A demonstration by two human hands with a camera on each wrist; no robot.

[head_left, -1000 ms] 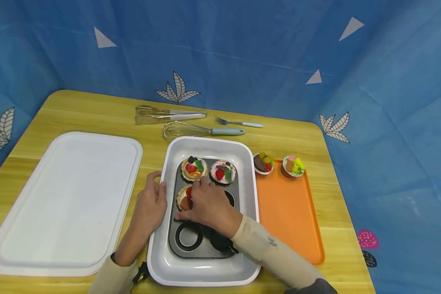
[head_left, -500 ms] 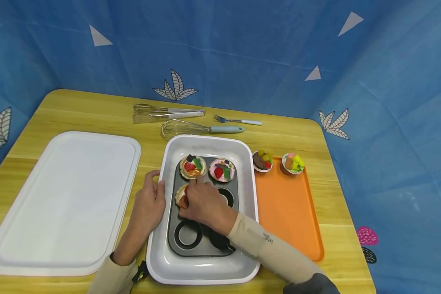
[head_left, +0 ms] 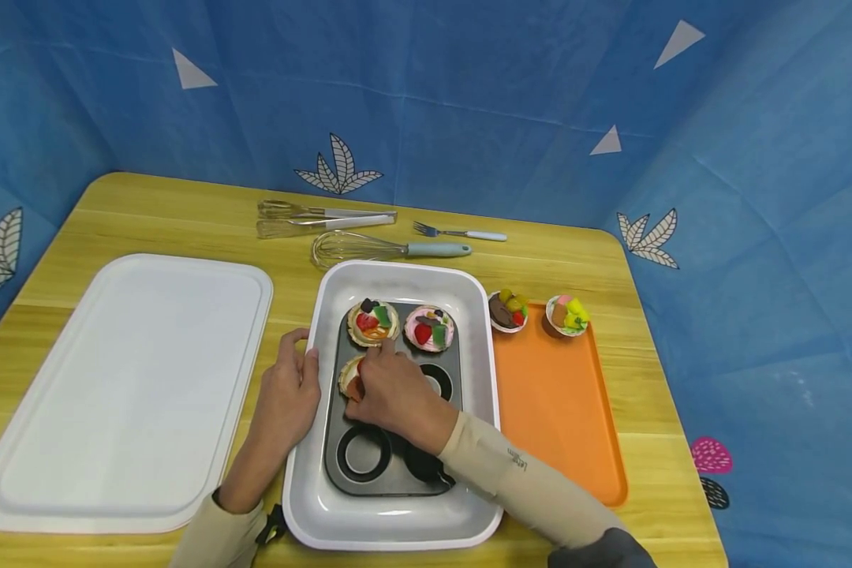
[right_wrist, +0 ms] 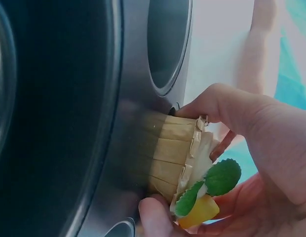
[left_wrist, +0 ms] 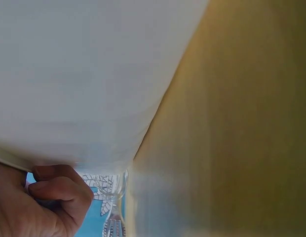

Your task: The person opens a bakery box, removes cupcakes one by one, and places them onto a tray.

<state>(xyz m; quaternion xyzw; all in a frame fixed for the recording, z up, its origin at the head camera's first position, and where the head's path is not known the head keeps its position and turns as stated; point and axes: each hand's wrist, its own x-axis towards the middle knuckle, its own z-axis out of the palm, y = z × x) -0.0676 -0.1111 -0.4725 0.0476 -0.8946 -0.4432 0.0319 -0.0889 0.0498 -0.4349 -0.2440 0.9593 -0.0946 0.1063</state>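
My right hand [head_left: 401, 394] pinches a fruit tart [head_left: 349, 380] at a middle cup of the dark muffin pan [head_left: 386, 483]. In the right wrist view, thumb and fingers lie around the pleated shell of this tart [right_wrist: 170, 153], with green leaves and a yellow cube on top; its base is in the cup. Two more tarts fill the far cups, a cream one [head_left: 372, 322] and a pink one [head_left: 429, 328]. Under the pan is a deep white tray [head_left: 390, 536]. My left hand [head_left: 284, 398] touches that tray's left rim with bent, relaxed fingers.
A white lidlike board [head_left: 142, 379] lies left. On the right, an orange tray [head_left: 557, 418] has a chocolate cupcake [head_left: 507, 311] and a yellow-topped cupcake [head_left: 566, 316] at its far edge. A whisk [head_left: 390, 249], tongs [head_left: 326, 221] and a fork [head_left: 461, 233] lie behind.
My right hand's thumb has drawn in toward the tart since the first frame, and the fingers have closed around it. The left hand stays at the white tray's rim.
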